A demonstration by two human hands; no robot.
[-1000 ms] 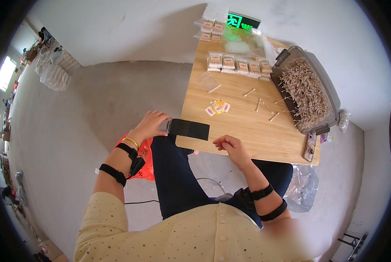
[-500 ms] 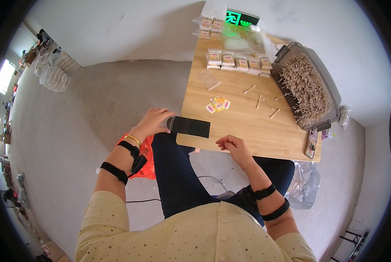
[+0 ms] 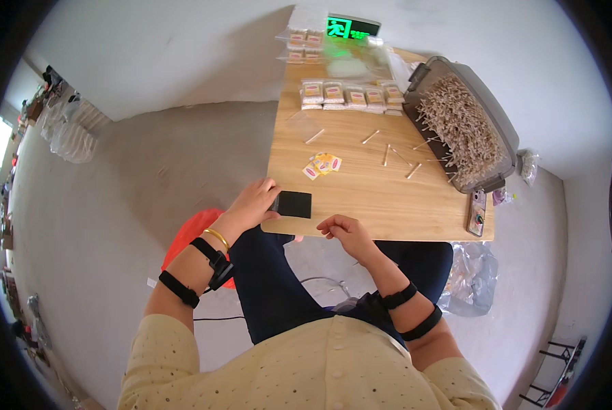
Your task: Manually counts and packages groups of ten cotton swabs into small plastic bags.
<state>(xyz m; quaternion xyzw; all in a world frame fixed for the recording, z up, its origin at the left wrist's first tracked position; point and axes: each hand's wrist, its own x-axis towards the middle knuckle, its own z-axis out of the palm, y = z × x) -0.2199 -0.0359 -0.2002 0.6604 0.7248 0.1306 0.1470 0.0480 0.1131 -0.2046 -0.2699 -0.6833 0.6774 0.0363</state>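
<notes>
My left hand is closed on the near side of a flat black rectangular object at the table's front left corner. My fingers hide its left end, and I cannot make out what it is. To the right, by the front edge, my right hand is loosely curled, thumb and forefinger slightly apart, with nothing visible in it. Beyond the black object lies a small pile of yellow and white cards. Several loose cotton swabs are scattered farther right, and one lies by a clear plastic bag.
A grey bin full of cotton swabs lies tilted on the wooden table. Packed swab bags are stacked behind, near a lit green exit sign. A phone lies at the right edge; a red bag is below left.
My left hand has tilted or lowered the black object, which now looks shorter. The whole view has shifted slightly; my right hand stays loosely curled near the front edge.
</notes>
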